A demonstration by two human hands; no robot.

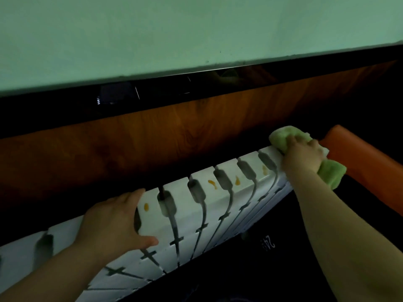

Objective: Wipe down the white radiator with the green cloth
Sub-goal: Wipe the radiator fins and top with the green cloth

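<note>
Left hand (pixel 115 221) is resting flat on white radiator (pixel 196 216); right hand (pixel 303 155) is gripping green cloth (pixel 280 136) far right, orange stains (pixel 212 183) lying leftward

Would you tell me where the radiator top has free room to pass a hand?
Free: the radiator top between the left hand and the right hand, bare apart from orange stains, and left of the left hand. Crowded: the right end, where the green cloth sits beside an orange object.

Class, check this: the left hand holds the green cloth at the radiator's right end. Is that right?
No. The head view shows the right hand holding the green cloth at the right end of the radiator; the left hand rests on its top.
</note>
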